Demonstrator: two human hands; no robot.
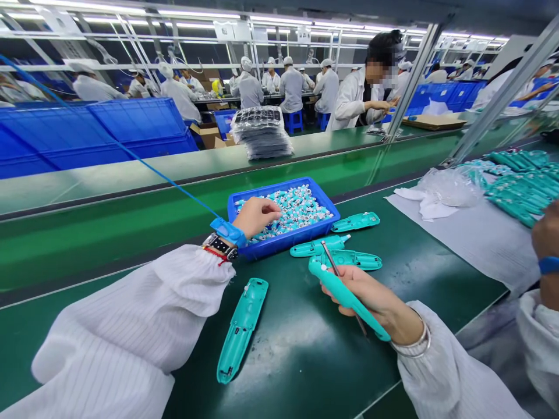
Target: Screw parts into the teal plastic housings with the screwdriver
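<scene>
My left hand (257, 216) is over a blue plastic bin (283, 240) heaped with small teal-and-white parts (301, 205). Its fingers are bent and drawn together; whatever is between the tips is too small to make out. A blue wrist strap (229, 231) with a cord circles that wrist. In my right hand (364, 294) are a long teal plastic casing (349, 294), held at a slant, and a thin metal rod (331, 259) crossing behind it. One open teal casing half (243, 330) lies between my arms. Three more teal pieces (351, 260) lie beside the bin's right corner.
Green conveyor belt (183, 195) runs behind the bin. Stacked clear-wrapped trays (262, 132) stand beyond it. At right, many teal casings (519, 183), a plastic bag (454, 186) and a white sheet (463, 235) lie near a co-worker's arm (548, 244). Metal posts (413, 84) rise ahead.
</scene>
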